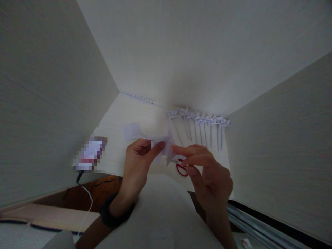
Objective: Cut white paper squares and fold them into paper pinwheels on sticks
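My left hand [137, 155] and my right hand [207, 169] meet over the front edge of a pale wooden desk [121, 117]. Between their fingertips they hold a folded piece of white paper [166, 143], shaped like a small pinwheel with blades sticking out. My left thumb and fingers pinch its left side, my right fingertips touch its right side. Red-handled scissors [181, 169] lie on the desk just under my right fingers, partly hidden by the hand.
A row of several finished white paper pinwheels on sticks [202, 126] lies at the back right of the desk. A phone [89, 154] with a white cable [86, 204] sits at the left edge. Pale walls close in left, back and right.
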The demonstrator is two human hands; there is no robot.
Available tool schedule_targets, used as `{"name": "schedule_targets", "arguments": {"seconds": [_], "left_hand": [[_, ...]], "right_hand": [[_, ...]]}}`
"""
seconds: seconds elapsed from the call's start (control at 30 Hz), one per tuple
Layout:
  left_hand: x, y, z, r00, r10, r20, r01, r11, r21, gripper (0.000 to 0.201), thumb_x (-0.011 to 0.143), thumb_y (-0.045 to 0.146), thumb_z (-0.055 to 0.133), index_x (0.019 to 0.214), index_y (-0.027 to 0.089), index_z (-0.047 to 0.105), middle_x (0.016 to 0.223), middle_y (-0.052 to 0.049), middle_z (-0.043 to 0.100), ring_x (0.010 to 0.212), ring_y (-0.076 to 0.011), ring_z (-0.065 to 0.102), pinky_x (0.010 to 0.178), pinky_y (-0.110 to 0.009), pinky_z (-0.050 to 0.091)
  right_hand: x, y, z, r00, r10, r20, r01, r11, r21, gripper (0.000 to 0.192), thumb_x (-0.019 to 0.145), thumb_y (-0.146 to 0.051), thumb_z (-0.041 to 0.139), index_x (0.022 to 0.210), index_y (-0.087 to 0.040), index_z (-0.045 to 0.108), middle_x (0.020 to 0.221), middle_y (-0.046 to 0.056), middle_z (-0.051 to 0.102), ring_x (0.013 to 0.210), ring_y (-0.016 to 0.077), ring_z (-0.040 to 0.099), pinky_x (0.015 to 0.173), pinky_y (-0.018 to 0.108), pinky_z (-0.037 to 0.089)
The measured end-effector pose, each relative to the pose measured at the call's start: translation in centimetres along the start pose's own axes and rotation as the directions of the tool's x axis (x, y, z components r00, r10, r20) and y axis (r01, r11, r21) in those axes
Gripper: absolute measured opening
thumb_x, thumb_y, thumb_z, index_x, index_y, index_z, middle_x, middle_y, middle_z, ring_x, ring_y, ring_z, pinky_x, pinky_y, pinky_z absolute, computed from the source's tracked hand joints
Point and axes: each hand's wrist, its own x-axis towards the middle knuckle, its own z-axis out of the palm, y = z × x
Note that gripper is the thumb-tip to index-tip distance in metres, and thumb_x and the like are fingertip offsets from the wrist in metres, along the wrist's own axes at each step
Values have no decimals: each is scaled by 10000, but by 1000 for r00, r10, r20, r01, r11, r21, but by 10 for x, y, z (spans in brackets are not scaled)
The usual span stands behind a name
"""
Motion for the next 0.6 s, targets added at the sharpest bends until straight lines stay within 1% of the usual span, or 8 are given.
{"name": "schedule_targets", "arguments": {"seconds": [0.1,0.17,0.27,0.33,0.5,0.6], "left_hand": [[0,0,1,1000,10,9,-10,1000,-11,75,661,189,787,643,191,715,628,41,696,572,-81,592,582,-188,474],[0,1,1,1000,18,19,-18,1000,-12,56,659,178,781,679,201,734,672,29,724,613,-99,627,614,-203,500],[1,1,2,999,19,44,-19,1000,-13,118,652,149,773,747,217,755,713,19,743,682,-124,665,660,-222,525],[1,1,2,999,27,42,-27,1000,-14,130,655,144,770,757,222,757,722,20,745,706,-125,672,672,-219,529],[2,1,2,999,33,30,-33,999,1,82,677,165,762,742,213,747,722,22,745,687,-117,665,665,-213,523],[2,0,2,999,46,17,-46,999,29,74,676,180,767,742,205,743,732,22,746,673,-117,660,655,-217,521]], "right_hand": [[2,2,0,992,-77,100,95,978,-188,140,876,-74,551,901,-206,591,1128,31,726,1050,162,669,1070,399,374],[3,3,0,985,-95,141,129,960,-249,138,885,-70,540,905,-202,576,1175,38,707,1097,155,649,1107,393,343],[3,4,1,982,-105,156,146,948,-281,138,901,-70,516,910,-200,564,1226,48,681,1137,148,628,1132,388,321],[4,4,0,980,-112,166,160,936,-312,132,911,-80,508,899,-199,564,1218,56,686,1157,148,616,1138,384,310],[7,4,0,964,-142,223,224,886,-406,123,920,-103,510,873,-198,573,1132,74,728,1190,158,595,1148,386,266],[8,5,-1,963,-141,228,228,877,-422,130,931,-114,491,864,-195,568,1144,91,721,1185,157,598,1146,382,263]]}}
